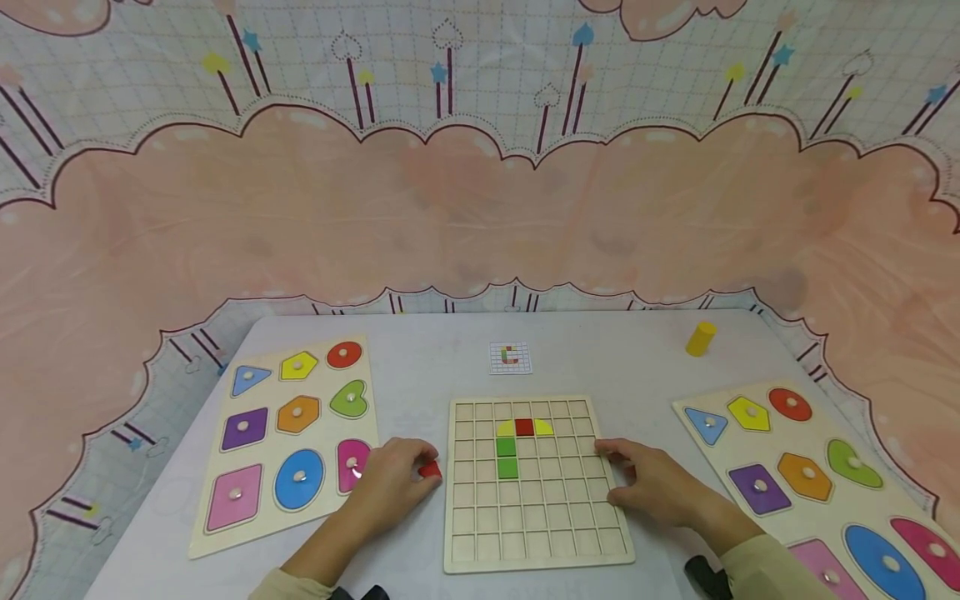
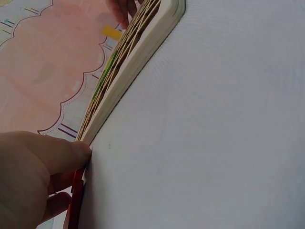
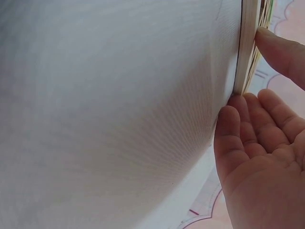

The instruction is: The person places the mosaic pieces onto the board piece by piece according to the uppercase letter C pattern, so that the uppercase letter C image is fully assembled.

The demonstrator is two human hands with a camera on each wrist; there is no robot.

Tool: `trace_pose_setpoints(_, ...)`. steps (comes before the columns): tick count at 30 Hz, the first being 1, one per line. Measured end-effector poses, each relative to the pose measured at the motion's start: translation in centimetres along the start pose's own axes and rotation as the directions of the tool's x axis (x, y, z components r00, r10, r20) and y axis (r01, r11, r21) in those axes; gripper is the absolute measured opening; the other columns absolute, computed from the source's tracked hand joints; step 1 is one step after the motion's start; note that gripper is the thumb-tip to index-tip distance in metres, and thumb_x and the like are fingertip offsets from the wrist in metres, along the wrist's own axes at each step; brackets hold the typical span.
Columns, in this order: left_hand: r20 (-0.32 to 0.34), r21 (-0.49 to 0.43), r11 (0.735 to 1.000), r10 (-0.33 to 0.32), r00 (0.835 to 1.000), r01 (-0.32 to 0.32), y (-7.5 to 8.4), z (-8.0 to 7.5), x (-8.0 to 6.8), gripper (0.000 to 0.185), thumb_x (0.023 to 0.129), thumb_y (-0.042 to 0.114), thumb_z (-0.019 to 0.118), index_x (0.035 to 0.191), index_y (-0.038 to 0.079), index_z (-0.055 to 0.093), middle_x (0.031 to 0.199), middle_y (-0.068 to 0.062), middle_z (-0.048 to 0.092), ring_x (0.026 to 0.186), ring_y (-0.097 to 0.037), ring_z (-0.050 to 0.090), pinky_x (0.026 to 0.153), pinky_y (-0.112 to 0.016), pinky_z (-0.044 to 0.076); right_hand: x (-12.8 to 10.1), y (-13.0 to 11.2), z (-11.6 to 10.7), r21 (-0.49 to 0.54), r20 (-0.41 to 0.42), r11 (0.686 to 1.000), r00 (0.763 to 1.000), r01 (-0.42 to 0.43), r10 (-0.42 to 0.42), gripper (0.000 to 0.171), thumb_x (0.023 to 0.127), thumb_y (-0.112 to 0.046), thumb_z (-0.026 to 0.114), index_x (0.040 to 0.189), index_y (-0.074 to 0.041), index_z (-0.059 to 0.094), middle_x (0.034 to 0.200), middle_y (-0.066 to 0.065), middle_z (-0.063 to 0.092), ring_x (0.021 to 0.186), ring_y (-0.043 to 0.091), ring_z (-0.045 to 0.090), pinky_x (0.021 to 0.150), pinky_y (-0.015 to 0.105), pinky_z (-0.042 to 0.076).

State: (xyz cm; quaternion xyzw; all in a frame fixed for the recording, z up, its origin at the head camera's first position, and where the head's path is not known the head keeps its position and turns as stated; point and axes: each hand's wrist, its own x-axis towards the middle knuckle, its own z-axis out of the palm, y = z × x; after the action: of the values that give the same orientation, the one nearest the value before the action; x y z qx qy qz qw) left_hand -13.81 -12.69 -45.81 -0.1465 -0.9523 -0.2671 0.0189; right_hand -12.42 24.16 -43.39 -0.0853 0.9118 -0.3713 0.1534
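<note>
A: Hands, please

B: Left hand (image 1: 393,479) pinches a red block (image 1: 430,469), just beside the left edge of the grid board (image 1: 540,533). Right hand (image 1: 648,483) has thumb and fingertips set apart, touching the right edge

A: Already in the grid?

B: Two green blocks (image 1: 507,447) in a column; above, a red square (image 1: 524,427) between two yellow pieces (image 1: 506,428)

A: Doing this step well?

B: My reading: match the target cell to the small card (image 1: 510,358) first; its pattern is too tiny to read here. Light right-hand pressure should stop the board sliding. Bring the block over level, square to the ribs, release once seated. Tilted, it may catch a rib or nudge a neighbour
</note>
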Motion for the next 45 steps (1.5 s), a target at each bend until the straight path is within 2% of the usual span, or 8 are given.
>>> trace_pose_setpoints(13, -0.010, 0.008, 0.999, 0.033, 0.999, -0.033, 0.3, -0.5, 0.1, 0.024, 0.080, 0.011, 0.083, 0.102, 0.009, 0.073, 0.090, 0.003, 0.063, 0.090, -0.017, 0.056, 0.085, -0.045, 0.048, 0.1, 0.1, 0.1, -0.013, -0.001, 1.000, 1.000, -0.006, 0.006, 0.066, 0.079, -0.010, 0.083, 0.138, -0.006, 0.056, 0.131, 0.009, 0.061, 0.117, 0.030, 0.056, 0.099, 0.049, 0.046)
trace_pose_setpoints(19, -0.009, 0.002, 0.999, 0.039, 0.999, -0.039, 1.1, -0.8, 0.3, 0.024, 0.080, 0.013, 0.083, 0.102, 0.011, 0.074, 0.096, 0.001, 0.066, 0.094, -0.018, 0.057, 0.086, -0.044, 0.048, 0.1, 0.1, 0.1, -0.014, -0.001, 1.000, 1.000, -0.009, 0.009, 0.066, 0.079, -0.010, 0.083, 0.138, -0.006, 0.055, 0.131, 0.009, 0.061, 0.119, 0.030, 0.056, 0.100, 0.049, 0.046)
trace_pose_setpoints(22, -0.010, -0.012, 0.998, 0.062, 0.998, -0.062, 1.5, -0.8, 0.3, 0.023, 0.079, 0.012, 0.084, 0.100, 0.010, 0.074, 0.094, 0.001, 0.066, 0.095, -0.020, 0.058, 0.087, -0.046, 0.048, 0.0, 0.0, 0.1, -0.017, -0.002, 1.000, 1.000, -0.015, 0.015, 0.066, 0.079, -0.010, 0.083, 0.139, -0.006, 0.056, 0.131, 0.008, 0.061, 0.118, 0.030, 0.057, 0.099, 0.049, 0.046)
trace_pose_setpoints(28, -0.016, -0.021, 0.989, 0.148, 0.989, -0.148, 2.4, -0.4, 0.6, 0.021, 0.079, 0.009, 0.083, 0.096, 0.009, 0.073, 0.089, 0.002, 0.065, 0.094, -0.022, 0.059, 0.089, -0.050, 0.045, 0.0, -0.1, 0.0, -0.018, -0.001, 1.000, 1.000, -0.012, 0.012, 0.066, 0.079, -0.010, 0.083, 0.139, -0.006, 0.055, 0.131, 0.008, 0.061, 0.118, 0.030, 0.057, 0.100, 0.050, 0.046)
trace_pose_setpoints(38, 0.038, -0.082, 0.981, 0.178, 0.983, -0.175, 4.1, 0.4, 0.8, 0.020, 0.080, 0.010, 0.083, 0.097, 0.009, 0.073, 0.088, 0.004, 0.063, 0.096, -0.021, 0.058, 0.088, -0.048, 0.043, 0.1, 0.0, 0.0, -0.008, 0.005, 1.000, 1.000, -0.003, 0.003, 0.065, 0.080, -0.009, 0.083, 0.139, -0.005, 0.055, 0.130, 0.008, 0.061, 0.119, 0.030, 0.056, 0.100, 0.049, 0.046)
trace_pose_setpoints(45, 0.068, -0.069, 0.972, 0.231, 0.971, -0.226, 4.7, 1.4, 1.1, 0.019, 0.081, 0.013, 0.081, 0.099, 0.010, 0.074, 0.089, 0.008, 0.065, 0.092, -0.015, 0.057, 0.085, -0.044, 0.045, 0.1, 0.0, 0.0, -0.008, 0.005, 1.000, 1.000, -0.008, 0.008, 0.066, 0.079, -0.010, 0.083, 0.139, -0.006, 0.055, 0.131, 0.008, 0.061, 0.119, 0.030, 0.056, 0.100, 0.049, 0.046)
